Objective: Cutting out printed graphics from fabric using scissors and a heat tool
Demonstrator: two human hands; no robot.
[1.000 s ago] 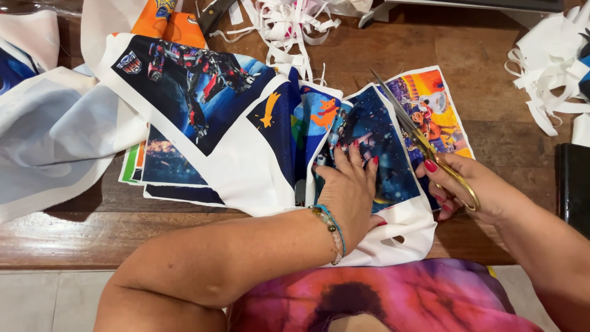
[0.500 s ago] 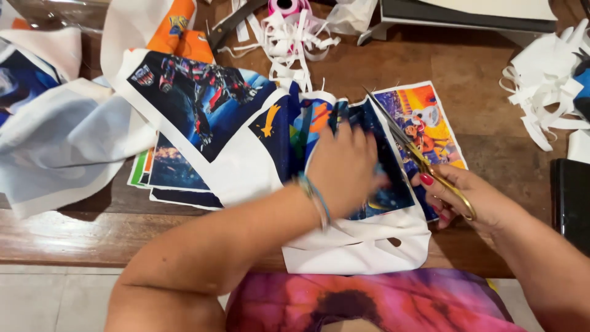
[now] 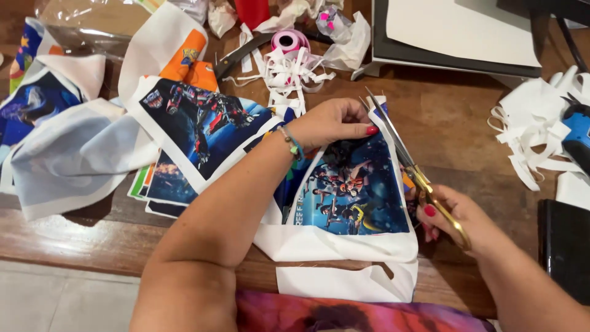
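**Scissors at the right edge of the print**

Far out past your left hand lies a loose heap of white fabric [image 3: 74, 154] with blue printed panels. Nearer in, a dark robot-figure print [image 3: 203, 123] overlaps a small stack of colourful sheets.

Your left hand [image 3: 332, 123] is closed on the top edge of the printed cloth panel [image 3: 350, 190], fingers pinching it taut. The panel runs from that hand down toward you, a blue picture of figures with a white border folded over the worktop [image 3: 455, 117] edge.

Just right of it, your right hand [image 3: 458, 224] is clamped around the gold handles of the scissors [image 3: 405, 160]. The blades are slightly parted and point away from you, long axis running up the panel's right margin. So the cloth lies between your hands, left hand nearer its top.

Beyond your left hand: white trimmings [image 3: 289, 67] and a pink ribbon spool [image 3: 289, 40]. Right of your right hand: more white offcuts [image 3: 534, 135].
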